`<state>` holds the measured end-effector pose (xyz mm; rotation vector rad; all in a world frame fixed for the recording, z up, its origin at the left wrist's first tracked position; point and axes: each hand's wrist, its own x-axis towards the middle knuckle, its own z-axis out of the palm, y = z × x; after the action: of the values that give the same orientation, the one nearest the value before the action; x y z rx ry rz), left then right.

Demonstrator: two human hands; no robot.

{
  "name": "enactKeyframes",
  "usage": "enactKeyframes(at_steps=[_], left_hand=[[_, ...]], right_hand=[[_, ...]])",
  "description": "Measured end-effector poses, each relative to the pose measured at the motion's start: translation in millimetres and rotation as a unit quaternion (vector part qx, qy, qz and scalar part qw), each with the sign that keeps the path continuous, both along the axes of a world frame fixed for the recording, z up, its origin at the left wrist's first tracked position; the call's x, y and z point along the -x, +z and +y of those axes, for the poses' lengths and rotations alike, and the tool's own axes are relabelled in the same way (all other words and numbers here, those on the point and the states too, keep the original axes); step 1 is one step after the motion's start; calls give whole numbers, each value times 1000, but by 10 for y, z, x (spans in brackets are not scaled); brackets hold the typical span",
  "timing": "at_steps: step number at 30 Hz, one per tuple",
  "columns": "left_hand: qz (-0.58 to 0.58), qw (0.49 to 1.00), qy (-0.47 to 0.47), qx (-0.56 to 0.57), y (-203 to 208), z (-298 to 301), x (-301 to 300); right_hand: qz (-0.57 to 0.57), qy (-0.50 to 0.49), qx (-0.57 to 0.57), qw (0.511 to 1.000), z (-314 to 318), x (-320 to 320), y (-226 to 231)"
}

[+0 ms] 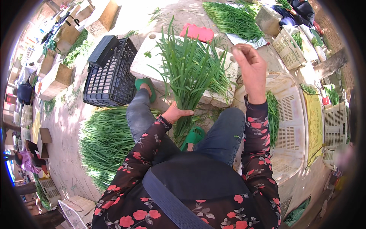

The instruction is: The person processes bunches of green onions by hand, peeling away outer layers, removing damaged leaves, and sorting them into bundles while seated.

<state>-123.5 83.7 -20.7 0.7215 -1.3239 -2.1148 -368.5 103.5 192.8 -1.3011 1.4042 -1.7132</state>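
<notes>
My left hand is closed around a thick bunch of green chives, which it holds upright between my knees. The leaf tips fan out over a pale slab, and the lower ends hang below my fist. Raised to the right of the bunch is my right hand, its fingers bent and thumb drawn in toward them. Whatever it may pinch is too small to make out. More cut chives lie on the slab behind the bunch, beside a red tray-like piece.
A big chive pile lies on the ground at my left, below a black plastic crate. At my right stands a large pale basket with chives along its near side. Another chive pile lies far ahead, near a seated person.
</notes>
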Motion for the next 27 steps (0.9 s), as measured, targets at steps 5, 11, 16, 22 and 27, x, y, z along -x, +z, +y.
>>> enactKeyframes(at_steps=[5,11,16,22,27], left_hand=[[-19,1000,-20,-3,-31,-30,0],[-22,999,-39,21,-32,-18,27],[13,1000,0,24,-4,29,16],[2,1000,-24,7,-93,15,16],[-20,999,-33,24,-128,29,3]], right_hand=[[288,67,81,952,129,-414,160],[423,40,143,894,-80,-408,-100],[-9,110,-31,993,20,-470,48],[306,76,52,948,-222,-495,71],[460,82,-9,884,-413,-491,-91]])
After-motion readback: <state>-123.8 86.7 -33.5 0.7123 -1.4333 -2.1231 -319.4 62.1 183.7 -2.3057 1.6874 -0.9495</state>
